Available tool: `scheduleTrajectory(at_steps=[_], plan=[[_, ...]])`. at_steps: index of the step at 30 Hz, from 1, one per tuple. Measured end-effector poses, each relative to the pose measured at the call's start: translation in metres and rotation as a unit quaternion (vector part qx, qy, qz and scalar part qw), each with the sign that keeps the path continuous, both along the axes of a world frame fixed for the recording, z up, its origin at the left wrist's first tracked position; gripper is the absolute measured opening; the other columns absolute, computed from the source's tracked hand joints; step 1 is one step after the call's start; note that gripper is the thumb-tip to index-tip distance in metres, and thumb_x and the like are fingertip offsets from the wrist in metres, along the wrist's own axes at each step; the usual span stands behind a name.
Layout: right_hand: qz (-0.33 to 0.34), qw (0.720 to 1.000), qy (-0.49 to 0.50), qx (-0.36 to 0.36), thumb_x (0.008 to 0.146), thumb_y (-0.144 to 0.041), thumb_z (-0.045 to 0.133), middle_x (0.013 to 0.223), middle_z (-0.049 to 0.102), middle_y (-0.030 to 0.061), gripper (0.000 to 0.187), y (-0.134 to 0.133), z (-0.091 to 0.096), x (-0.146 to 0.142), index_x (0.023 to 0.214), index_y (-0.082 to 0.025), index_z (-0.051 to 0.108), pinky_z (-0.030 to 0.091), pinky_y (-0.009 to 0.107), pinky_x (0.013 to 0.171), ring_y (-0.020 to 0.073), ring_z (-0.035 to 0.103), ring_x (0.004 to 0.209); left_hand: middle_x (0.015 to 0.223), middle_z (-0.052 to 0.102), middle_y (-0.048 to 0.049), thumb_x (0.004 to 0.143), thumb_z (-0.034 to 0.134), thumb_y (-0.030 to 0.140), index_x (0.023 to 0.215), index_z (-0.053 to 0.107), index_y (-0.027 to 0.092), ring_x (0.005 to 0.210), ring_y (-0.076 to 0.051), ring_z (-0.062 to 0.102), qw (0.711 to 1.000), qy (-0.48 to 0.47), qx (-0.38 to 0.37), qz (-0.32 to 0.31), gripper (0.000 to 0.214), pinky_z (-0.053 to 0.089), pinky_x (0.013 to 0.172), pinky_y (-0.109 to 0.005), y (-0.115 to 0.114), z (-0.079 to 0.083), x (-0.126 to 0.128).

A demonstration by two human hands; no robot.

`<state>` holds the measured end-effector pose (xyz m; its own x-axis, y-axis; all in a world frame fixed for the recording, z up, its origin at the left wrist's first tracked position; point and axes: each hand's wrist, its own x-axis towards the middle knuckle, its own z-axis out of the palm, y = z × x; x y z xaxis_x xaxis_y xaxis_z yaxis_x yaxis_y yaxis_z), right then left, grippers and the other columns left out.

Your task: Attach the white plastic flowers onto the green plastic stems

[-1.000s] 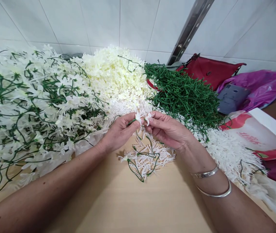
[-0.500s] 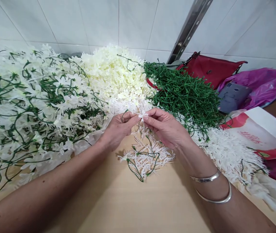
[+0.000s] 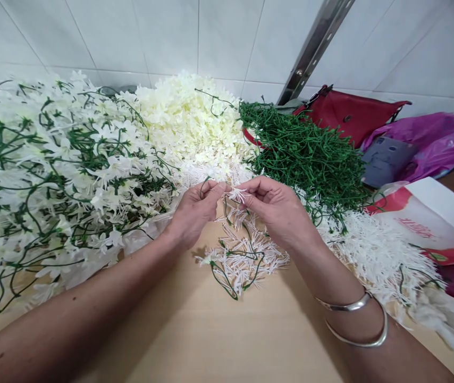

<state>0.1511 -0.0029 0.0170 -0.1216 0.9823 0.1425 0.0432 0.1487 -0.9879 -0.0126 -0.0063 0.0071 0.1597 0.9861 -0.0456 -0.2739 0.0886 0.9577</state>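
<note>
**2 hands, 1 tiny flower**

The left hand (image 3: 195, 210) pinches a thin green stem (image 3: 204, 184). The right hand (image 3: 278, 210) pinches a white stamen tuft (image 3: 237, 194) against its tip, just above the table (image 3: 211, 330). Both parts look feather-light and bendy (fingertip grips suit them). Flower piles (image 3: 59, 170) crowd the far edge, and bare wood lies nearer the body.

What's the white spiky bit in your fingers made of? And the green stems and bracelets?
White spiky bit: probably plastic, matte; thin, stiff, identical prongs. Green stems: likely plastic, evenly green, slightly glossy. Bracelets: look like metal, silvery with bright glints.
</note>
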Motion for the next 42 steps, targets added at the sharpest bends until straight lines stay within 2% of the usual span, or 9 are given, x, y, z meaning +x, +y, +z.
scheduleTrajectory(at_steps=[6, 11, 16, 21, 25, 29, 32, 36, 42], plan=[[-0.009, 1.000, 0.015, -0.023, 0.070, -0.032, 0.084, 0.068, 0.064, -0.0027, 0.020, 0.002, 0.000, 0.003, 0.077, -0.022, 0.068, 0.051, 0.028, 0.064, 0.0116, 0.058, 0.063, 0.067, 0.052, 0.0066, 0.074, 0.082, 0.046, 0.075, 0.055, 0.018, 0.059, -0.007, 0.038, 0.996, 0.071, 0.052, 0.004, 0.039, 0.032, 0.057, -0.022, -0.003, 0.001, 0.001], [0.037, 0.998, -0.045, -0.019, 0.079, -0.038, 0.078, 0.077, 0.069, 0.0007, 0.024, -0.004, 0.008, 0.000, 0.093, -0.021, 0.068, 0.051, 0.031, 0.067, 0.0148, 0.064, 0.070, 0.060, 0.040, 0.0085, 0.079, 0.073, 0.036, 0.067, 0.045, 0.020, 0.057, -0.008, 0.034, 0.989, 0.109, 0.078, 0.057, 0.034, 0.028, 0.055, -0.022, -0.003, -0.001, 0.000], [0.019, 0.997, -0.071, -0.009, 0.080, -0.040, 0.077, 0.086, 0.069, 0.0018, 0.034, -0.011, 0.009, -0.008, 0.105, -0.021, 0.064, 0.050, 0.032, 0.069, 0.0161, 0.064, 0.076, 0.067, 0.048, 0.0067, 0.076, 0.073, 0.034, 0.071, 0.050, 0.019, 0.060, -0.008, 0.039, 0.989, 0.100, 0.075, 0.075, 0.029, 0.032, 0.057, -0.021, 0.000, -0.001, -0.001], [-0.031, 0.996, -0.057, 0.055, 0.078, -0.035, 0.079, 0.086, 0.069, 0.0010, 0.024, -0.010, 0.003, -0.012, 0.096, -0.022, 0.068, 0.049, 0.033, 0.071, 0.0160, 0.063, 0.077, 0.060, 0.035, 0.0088, 0.079, 0.071, 0.032, 0.068, 0.043, 0.021, 0.057, -0.008, 0.030, 0.988, 0.108, 0.094, 0.058, 0.032, 0.025, 0.054, -0.021, -0.001, -0.002, 0.000], [-0.061, 0.994, -0.051, 0.082, 0.081, -0.029, 0.077, 0.077, 0.067, -0.0008, 0.010, -0.008, 0.001, -0.008, 0.086, -0.022, 0.071, 0.047, 0.031, 0.069, 0.0147, 0.060, 0.073, 0.064, 0.044, 0.0070, 0.084, 0.068, 0.034, 0.071, 0.046, 0.020, 0.060, -0.009, 0.038, 0.985, 0.118, 0.121, 0.025, 0.029, 0.032, 0.057, -0.021, -0.002, -0.003, 0.001], [-0.049, 0.997, -0.019, 0.053, 0.081, -0.030, 0.077, 0.072, 0.065, -0.0021, 0.011, -0.004, 0.001, -0.004, 0.080, -0.022, 0.069, 0.046, 0.029, 0.066, 0.0132, 0.058, 0.068, 0.072, 0.052, 0.0047, 0.088, 0.066, 0.032, 0.078, 0.052, 0.020, 0.068, -0.011, 0.045, 0.979, 0.133, 0.152, 0.010, 0.021, 0.039, 0.065, -0.023, -0.005, -0.003, 0.000], [-0.045, 0.998, 0.024, 0.031, 0.077, -0.035, 0.081, 0.069, 0.063, -0.0033, 0.018, 0.002, 0.001, 0.001, 0.080, -0.022, 0.068, 0.046, 0.027, 0.064, 0.0118, 0.057, 0.065, 0.068, 0.045, 0.0051, 0.094, 0.059, 0.037, 0.081, 0.054, 0.020, 0.062, -0.011, 0.039, 0.983, 0.126, 0.131, -0.001, 0.021, 0.036, 0.060, -0.023, -0.006, 0.001, -0.001], [0.013, 0.991, 0.106, -0.080, 0.063, -0.044, 0.092, 0.069, 0.059, -0.0054, 0.037, 0.008, 0.006, 0.011, 0.078, -0.022, 0.067, 0.047, 0.024, 0.061, 0.0096, 0.056, 0.062, 0.063, 0.033, 0.0064, 0.101, 0.047, 0.042, 0.086, 0.056, 0.020, 0.054, -0.011, 0.029, 0.989, 0.121, 0.085, -0.019, 0.028, 0.028, 0.052, -0.025, -0.007, 0.004, -0.005], [0.093, 0.970, 0.127, -0.183, 0.055, -0.045, 0.098, 0.071, 0.060, -0.0049, 0.043, 0.008, 0.012, 0.020, 0.075, -0.021, 0.068, 0.048, 0.021, 0.060, 0.0077, 0.053, 0.062, 0.065, 0.033, 0.0057, 0.095, 0.050, 0.030, 0.078, 0.052, 0.021, 0.061, -0.012, 0.032, 0.972, 0.165, 0.151, -0.069, 0.019, 0.031, 0.058, -0.025, -0.007, 0.002, -0.006]])
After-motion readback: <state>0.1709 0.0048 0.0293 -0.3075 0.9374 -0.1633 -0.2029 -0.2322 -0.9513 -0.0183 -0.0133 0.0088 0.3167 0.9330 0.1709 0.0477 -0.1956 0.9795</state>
